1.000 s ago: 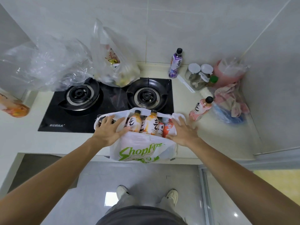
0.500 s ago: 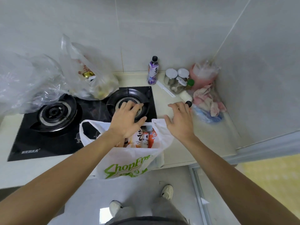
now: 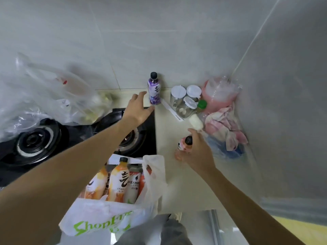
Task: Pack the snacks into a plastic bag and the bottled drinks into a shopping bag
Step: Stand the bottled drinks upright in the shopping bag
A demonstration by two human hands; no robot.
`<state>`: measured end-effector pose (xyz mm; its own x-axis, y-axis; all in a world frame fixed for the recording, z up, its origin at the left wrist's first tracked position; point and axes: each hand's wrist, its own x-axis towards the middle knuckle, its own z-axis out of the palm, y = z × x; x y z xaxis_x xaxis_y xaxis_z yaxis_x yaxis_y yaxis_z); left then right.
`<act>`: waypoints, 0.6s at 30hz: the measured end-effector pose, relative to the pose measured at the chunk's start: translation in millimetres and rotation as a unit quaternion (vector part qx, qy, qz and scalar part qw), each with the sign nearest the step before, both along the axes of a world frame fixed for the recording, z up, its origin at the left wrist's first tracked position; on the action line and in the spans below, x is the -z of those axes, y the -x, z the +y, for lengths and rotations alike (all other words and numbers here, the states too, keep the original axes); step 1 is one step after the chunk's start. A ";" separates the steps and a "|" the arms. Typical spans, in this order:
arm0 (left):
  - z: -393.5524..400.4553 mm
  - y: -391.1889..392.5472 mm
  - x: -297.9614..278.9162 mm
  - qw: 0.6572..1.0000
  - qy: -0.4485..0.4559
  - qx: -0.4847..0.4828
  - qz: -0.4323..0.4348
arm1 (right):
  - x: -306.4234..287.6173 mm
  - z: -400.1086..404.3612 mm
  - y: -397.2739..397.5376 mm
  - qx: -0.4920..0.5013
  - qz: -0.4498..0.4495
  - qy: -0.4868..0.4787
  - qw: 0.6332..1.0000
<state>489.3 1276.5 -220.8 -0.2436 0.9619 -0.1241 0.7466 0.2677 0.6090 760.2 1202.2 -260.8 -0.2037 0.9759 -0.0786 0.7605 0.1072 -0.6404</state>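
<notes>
Purple bottle (image 3: 154, 89) upright, frame centre-top on worktop (image 3: 178, 174); left hand (image 3: 139, 110) spread, just beside. Right hand (image 3: 196, 152) wraps pink bottle (image 3: 184, 145). Rigid, likely slick; grip mid-body. Shopping bag (image 3: 99, 221) bottom centre.

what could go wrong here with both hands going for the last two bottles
The left hand reaches open-fingered for the upright purple-labelled bottle and could tip it toward the white-lidded jars. The white shopping bag with green lettering sits unheld at the counter edge, bottles leaning, and may slump. The right hand grips the pink-labelled bottle near its cap; it might slip.
</notes>
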 end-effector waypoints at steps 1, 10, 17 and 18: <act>14.2 -0.8 3.6 1.000 0.004 -0.006 -0.004 | 2.4 3.0 -2.0 0.001 0.009 0.021 1.000; 128.4 -3.2 41.2 0.996 0.015 -0.069 -0.057 | 19.6 49.3 14.5 0.025 0.059 -0.004 0.998; 158.5 -1.7 64.3 0.993 -0.030 -0.093 -0.064 | 37.2 50.7 20.9 0.036 0.058 -0.021 0.997; 158.1 -2.2 65.9 0.993 -0.038 -0.093 -0.065 | 39.7 50.8 20.3 0.040 0.055 -0.015 0.998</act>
<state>491.5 1434.6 -286.7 -0.4039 0.9100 -0.0938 0.6030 0.3420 0.7207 739.8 1253.1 -300.5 -0.1308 0.9909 -0.0308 0.6925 0.0691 -0.7181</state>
